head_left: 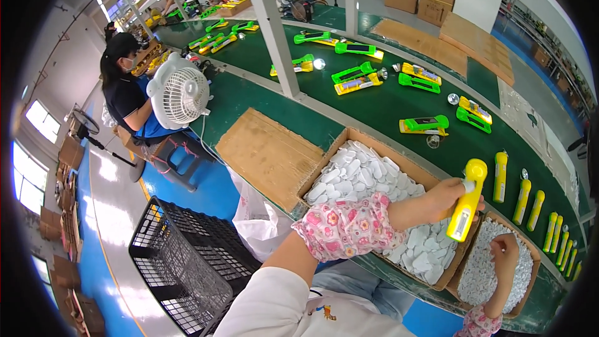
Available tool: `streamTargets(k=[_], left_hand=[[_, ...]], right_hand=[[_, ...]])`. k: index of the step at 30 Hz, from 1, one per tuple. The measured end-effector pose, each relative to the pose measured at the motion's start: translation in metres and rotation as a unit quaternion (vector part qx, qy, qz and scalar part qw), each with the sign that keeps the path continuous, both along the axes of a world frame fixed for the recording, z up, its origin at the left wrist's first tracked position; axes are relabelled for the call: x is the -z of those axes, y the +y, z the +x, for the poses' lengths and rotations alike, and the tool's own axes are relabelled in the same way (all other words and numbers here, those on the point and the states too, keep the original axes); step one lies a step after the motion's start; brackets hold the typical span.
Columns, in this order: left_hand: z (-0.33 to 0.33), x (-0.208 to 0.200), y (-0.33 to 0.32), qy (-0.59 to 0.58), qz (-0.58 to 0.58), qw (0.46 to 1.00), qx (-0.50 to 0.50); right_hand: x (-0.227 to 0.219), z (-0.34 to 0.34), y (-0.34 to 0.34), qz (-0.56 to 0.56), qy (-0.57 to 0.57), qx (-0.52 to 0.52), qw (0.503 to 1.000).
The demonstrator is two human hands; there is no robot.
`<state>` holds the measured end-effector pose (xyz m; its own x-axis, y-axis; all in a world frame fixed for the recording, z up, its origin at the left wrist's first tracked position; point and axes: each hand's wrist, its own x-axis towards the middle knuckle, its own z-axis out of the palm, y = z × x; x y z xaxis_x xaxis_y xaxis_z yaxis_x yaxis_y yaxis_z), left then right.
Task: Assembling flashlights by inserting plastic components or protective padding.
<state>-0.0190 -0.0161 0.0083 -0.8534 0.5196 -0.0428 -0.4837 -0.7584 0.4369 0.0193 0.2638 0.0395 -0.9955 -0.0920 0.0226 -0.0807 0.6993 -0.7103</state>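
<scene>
Flashlight, long yellow plastic (468,206), gripped in left hand (444,198); axis slanted, up-left of right hand (508,252), curled, contents unclear.

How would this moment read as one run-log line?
left hand: holds yellow casing; right hand: at small shiny pieces; nearby: white oval pieces

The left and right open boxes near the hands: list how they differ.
The left box is clearly larger than the right box. The left box holds flat, rounded white pieces; the right box holds far smaller, pale bits. The right hand is at the right box, not the left box. Both are cardboard.
</scene>
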Motion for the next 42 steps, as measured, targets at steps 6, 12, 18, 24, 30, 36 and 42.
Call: streamTargets(k=[6,12,18,24,30,36,42], left_hand=[[0.011,0.002,0.018,0.022,-0.008,0.999,0.030],[0.015,0.006,0.014,0.140,-0.176,0.974,-0.031],[0.014,0.003,0.022,0.215,-0.220,0.950,-0.053],[0.027,0.004,0.040,0.256,-0.235,0.938,-0.015],[0.033,0.001,0.033,0.284,-0.287,0.915,-0.027],[0.034,0.008,0.036,0.356,-0.360,0.859,-0.080],[0.032,0.009,0.030,0.463,-0.484,0.731,-0.131]], right_hand=[[-0.017,-0.002,-0.015,-0.187,0.059,-0.102,0.975],[-0.011,-0.014,-0.065,-0.365,0.072,-0.162,0.914],[-0.006,-0.016,-0.070,-0.160,0.297,-0.178,0.924],[0.004,0.001,-0.063,-0.420,0.148,-0.101,0.890],[0.003,0.002,-0.059,-0.243,0.210,-0.147,0.935],[0.021,-0.003,-0.061,-0.273,0.183,-0.137,0.935],[0.012,0.000,-0.068,-0.360,0.039,-0.121,0.924]])
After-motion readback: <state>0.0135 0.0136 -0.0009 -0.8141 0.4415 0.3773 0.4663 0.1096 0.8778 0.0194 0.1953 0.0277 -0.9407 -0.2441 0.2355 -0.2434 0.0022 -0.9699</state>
